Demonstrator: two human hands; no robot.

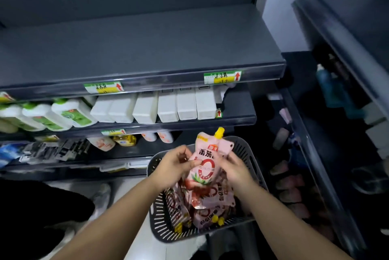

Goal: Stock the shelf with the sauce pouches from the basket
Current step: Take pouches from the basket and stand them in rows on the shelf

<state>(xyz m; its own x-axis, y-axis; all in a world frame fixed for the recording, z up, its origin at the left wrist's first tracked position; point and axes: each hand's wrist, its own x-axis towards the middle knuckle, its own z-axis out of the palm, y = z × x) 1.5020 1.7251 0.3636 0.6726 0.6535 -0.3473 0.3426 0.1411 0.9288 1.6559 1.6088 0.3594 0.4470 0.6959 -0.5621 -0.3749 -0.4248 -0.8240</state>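
Observation:
A pink sauce pouch [205,160] with a yellow spout cap stands upright above the grey slotted basket [244,150]. My left hand [174,165] grips its left edge and my right hand [235,167] grips its right edge. Several more pink pouches [210,207] lie piled inside the basket below. The wide grey top shelf [136,47] above is bare, with two green and yellow price tags [222,77] on its front lip.
The second shelf holds white boxes [168,106] and green-capped white bottles [61,112]. Lower shelves carry small bottles and packets [101,143]. A second dark shelving unit [336,95] stands at the right with dim goods. A dark trouser leg [42,203] is at the lower left.

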